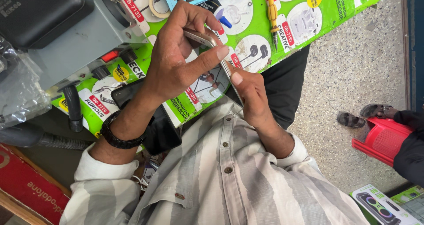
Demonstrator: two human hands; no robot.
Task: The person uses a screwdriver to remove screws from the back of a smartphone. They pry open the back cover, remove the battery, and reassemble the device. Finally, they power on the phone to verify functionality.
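Both hands hold a slim gold-edged smartphone [202, 37] edge-on above a green printed mat [265, 35]. My left hand [174, 64], with a black wristwatch [115, 134] on its wrist, wraps the phone's upper end, and its thumb lies across the edge. Below it, my right hand [251, 97] pinches the lower end, thumb tip against the side. A second black phone [164, 130] lies flat on the mat under my left wrist.
A grey machine [70, 39] with a red switch and a black hose [73, 108] stands at the left. A yellow screwdriver [272, 13] and a tape roll [157, 4] lie on the mat. A red stool [382, 139] and another person's sandalled feet [362, 114] are at the right.
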